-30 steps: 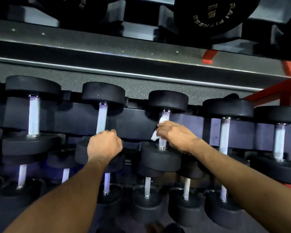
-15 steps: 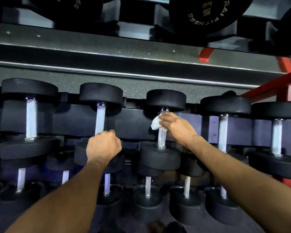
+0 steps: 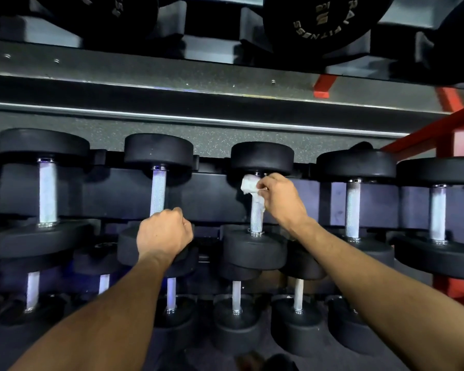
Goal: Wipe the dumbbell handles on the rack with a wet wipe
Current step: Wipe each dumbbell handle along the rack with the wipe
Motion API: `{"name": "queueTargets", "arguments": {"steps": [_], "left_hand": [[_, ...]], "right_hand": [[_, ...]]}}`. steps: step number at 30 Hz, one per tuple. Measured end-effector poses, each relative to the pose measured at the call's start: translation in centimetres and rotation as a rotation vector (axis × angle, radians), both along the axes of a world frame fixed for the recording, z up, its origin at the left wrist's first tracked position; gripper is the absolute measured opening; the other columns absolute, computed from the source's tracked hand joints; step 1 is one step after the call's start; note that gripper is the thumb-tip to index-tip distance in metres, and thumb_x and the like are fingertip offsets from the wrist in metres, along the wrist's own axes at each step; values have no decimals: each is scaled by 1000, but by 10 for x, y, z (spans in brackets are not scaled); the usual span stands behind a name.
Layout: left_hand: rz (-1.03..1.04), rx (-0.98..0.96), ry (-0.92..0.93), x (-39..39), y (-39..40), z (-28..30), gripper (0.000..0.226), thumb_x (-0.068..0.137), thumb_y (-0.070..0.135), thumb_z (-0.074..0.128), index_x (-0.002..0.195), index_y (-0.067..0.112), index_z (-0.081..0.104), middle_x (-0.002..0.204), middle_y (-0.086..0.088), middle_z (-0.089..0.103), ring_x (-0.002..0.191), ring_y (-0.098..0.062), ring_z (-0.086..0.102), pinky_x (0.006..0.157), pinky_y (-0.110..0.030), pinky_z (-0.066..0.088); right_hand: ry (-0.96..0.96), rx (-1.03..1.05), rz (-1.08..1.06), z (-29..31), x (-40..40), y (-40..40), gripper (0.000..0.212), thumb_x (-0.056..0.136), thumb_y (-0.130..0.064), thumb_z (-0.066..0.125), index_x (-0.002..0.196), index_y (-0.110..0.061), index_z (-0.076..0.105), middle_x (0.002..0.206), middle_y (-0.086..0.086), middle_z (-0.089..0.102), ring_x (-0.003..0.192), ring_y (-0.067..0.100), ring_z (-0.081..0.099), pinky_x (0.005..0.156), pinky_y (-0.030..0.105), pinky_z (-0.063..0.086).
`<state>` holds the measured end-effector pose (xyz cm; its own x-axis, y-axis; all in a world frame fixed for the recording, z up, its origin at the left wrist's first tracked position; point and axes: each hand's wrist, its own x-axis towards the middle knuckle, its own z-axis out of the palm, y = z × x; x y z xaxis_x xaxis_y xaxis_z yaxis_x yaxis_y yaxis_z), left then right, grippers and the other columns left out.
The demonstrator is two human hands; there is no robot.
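Right hand (image 3: 281,199) and pinched wet wipe (image 3: 249,184) now higher on handle (image 3: 256,219); left hand (image 3: 164,234) fisted around neighbouring handle (image 3: 158,191).

The left hand (image 3: 164,235) hides the lower end of the handle (image 3: 158,189) it closes round, while the wet wipe (image 3: 250,186) and right hand (image 3: 280,200) cover the next handle's top.
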<state>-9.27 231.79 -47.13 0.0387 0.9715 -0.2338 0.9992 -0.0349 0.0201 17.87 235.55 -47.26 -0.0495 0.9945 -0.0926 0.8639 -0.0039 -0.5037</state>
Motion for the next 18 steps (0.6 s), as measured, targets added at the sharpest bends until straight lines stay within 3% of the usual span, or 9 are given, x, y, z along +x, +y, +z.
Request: {"name": "queueTargets", "arguments": {"steps": [4,7,10,14,16,18], "left_hand": [[-1,6,5,-1,-1,0,19,86,27,49,73,15,54,70,-4,65,61,-31,56,55,-31,34],[-1,11,4,-1,-1,0,19,86,27,49,73,15,55,69,-4,65,58,-29,52,54,-31,34],[-1,3,-1,0,-1,2,19,88,27,49,74,15,55,70,-3,65,59,-29,52,55,-31,35],[6,11,-10,-1,-1,1,19,88,27,48,75,15,55,70,-4,66,58,-27,47,56,-32,35],[6,9,-13,-1,-1,1,19,88,27,48,74,16,54,69,-4,65,57,-26,44,55,-32,35],[6,8,-12,-2,0,0,19,87,27,48,73,16,53,67,-3,64,55,-26,44,54,-31,35]], "right_hand": [[4,-95,-20,-12,-5,-40,16,85,1,61,90,-13,67,93,1,58,77,18,57,73,31,48],[79,-205,-103,-13,-6,-48,26,80,5,65,79,-20,63,87,-1,62,72,11,57,69,18,43],[161,-132,-238,-2,-9,-22,23,81,8,61,84,-15,63,84,3,64,68,10,57,59,9,43],[221,-40,-445,5,-20,-2,16,84,6,60,94,-7,64,88,5,65,79,18,61,75,28,53],[238,-89,-471,5,-22,-16,17,86,7,59,96,-6,62,88,7,63,72,16,60,64,20,53],[233,-235,-466,1,-20,-34,14,88,7,58,96,-5,59,85,9,62,64,14,58,48,7,43]]}}
